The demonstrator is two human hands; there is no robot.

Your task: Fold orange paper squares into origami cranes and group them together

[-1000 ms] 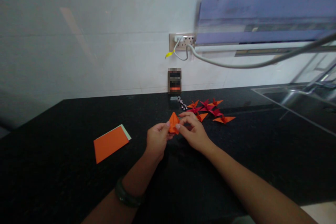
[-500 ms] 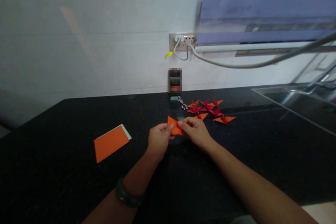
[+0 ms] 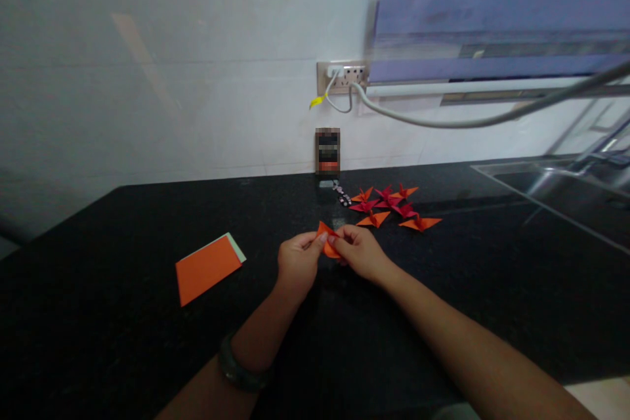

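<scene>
A small folded orange paper piece (image 3: 327, 239) is pinched between both my hands just above the black counter (image 3: 123, 341). My left hand (image 3: 296, 264) grips its left side with thumb and fingers closed. My right hand (image 3: 361, 251) pinches its right side, fingers curled over the paper. Most of the piece is hidden by my fingers. Behind my right hand lies a cluster of several finished folded paper shapes (image 3: 391, 207), orange and dark red.
A stack of flat orange paper sheets (image 3: 207, 268) lies to the left on the counter. A small dark device (image 3: 327, 152) leans against the white wall under a socket (image 3: 342, 77) with a cable (image 3: 443, 121). A sink (image 3: 566, 190) is at far right.
The orange piece has been turned and flattened lower between my fingers. Both hands have drawn slightly closer together over it.
</scene>
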